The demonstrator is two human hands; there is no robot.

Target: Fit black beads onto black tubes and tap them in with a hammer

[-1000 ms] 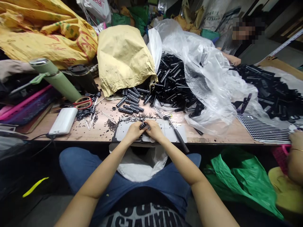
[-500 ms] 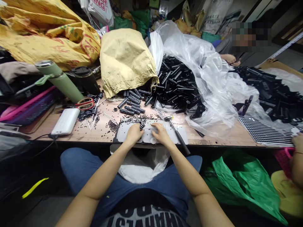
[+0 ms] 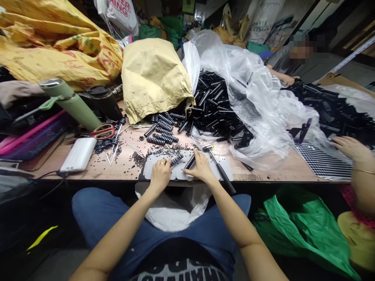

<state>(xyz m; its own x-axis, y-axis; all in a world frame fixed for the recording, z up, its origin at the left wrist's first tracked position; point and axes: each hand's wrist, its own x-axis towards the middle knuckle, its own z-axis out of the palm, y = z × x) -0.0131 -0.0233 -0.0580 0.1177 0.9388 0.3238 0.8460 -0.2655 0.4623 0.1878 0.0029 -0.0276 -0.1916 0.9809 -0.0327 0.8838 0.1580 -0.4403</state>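
My left hand (image 3: 160,171) is closed around the lower end of a ribbed black-and-white roll (image 3: 177,159), which points up and right. In my right hand (image 3: 202,168), a smooth black tube (image 3: 190,161) is held between the thumb and fingers, tilted. Both hands are over a light grey plate (image 3: 150,160) at the table's front edge. A hammer (image 3: 222,171) with a dark handle lies just right of my right hand, its head toward the back. Several similar ribbed rolls (image 3: 162,130) lie beyond the plate, by a yellow sack (image 3: 155,74).
Black tubes (image 3: 212,103) heap up beside clear plastic (image 3: 258,101). Tiny black pieces (image 3: 139,158) are scattered on the table (image 3: 263,169). Scissors (image 3: 103,131), a white power bank (image 3: 78,154) and a green flask (image 3: 73,105) stand left. Another person's hand (image 3: 351,148) reaches in from the right.
A black tube now shows in my right hand. My left hand has shifted slightly left and down, and more of the roll is visible. Another person's hand has come forward at the right.
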